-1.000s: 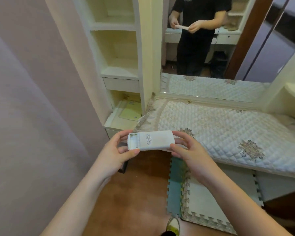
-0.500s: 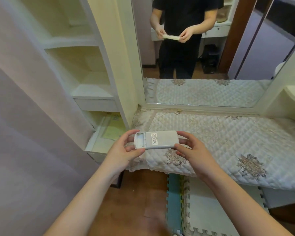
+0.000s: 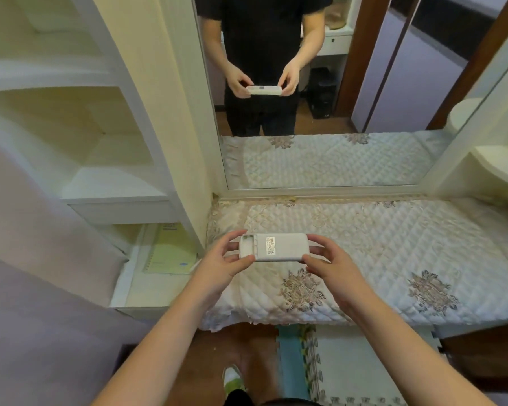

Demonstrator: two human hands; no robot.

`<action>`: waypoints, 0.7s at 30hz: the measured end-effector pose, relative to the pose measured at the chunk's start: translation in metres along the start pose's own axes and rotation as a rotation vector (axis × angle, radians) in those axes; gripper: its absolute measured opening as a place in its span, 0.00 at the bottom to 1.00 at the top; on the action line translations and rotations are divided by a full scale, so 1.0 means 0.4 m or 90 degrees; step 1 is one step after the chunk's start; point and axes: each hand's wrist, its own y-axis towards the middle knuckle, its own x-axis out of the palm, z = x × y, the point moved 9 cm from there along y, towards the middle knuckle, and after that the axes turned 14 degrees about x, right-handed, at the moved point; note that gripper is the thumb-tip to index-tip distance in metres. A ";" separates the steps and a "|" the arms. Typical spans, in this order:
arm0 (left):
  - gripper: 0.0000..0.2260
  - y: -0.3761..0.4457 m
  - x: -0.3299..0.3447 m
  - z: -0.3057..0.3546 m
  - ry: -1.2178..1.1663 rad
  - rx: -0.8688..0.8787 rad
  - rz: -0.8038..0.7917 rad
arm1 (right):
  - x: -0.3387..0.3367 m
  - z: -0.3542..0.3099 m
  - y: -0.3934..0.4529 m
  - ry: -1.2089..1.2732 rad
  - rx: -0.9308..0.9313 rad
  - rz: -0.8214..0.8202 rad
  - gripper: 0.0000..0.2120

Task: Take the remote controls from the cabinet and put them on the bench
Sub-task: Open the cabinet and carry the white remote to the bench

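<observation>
White remote control [image 3: 273, 247] pinched at its ends by left hand [image 3: 222, 266] and right hand [image 3: 332, 263].

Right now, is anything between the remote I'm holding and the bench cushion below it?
Nothing visible. The white remote control, held at its ends by the left hand and right hand, is over bare quilted bench cushion.

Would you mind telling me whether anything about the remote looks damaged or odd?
Yes: the remote control, held back-up by the left hand and right hand, has an open, empty-looking battery compartment with no cover.
</observation>
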 end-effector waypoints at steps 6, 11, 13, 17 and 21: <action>0.18 0.105 -0.084 -0.087 -0.038 -0.062 0.018 | 0.083 -0.016 0.091 -0.014 0.026 0.071 0.19; 0.23 0.162 -0.114 -0.127 -0.013 -0.091 -0.027 | 0.121 -0.004 0.143 -0.032 0.061 0.099 0.19; 0.24 0.180 -0.118 -0.155 0.003 -0.109 -0.040 | 0.125 -0.002 0.163 -0.031 0.072 0.101 0.17; 0.27 0.219 -0.118 -0.203 0.044 -0.137 -0.055 | 0.115 0.016 0.222 -0.036 0.118 0.106 0.15; 0.28 0.261 -0.099 -0.233 0.068 -0.151 -0.062 | 0.103 0.037 0.297 -0.036 0.153 0.099 0.18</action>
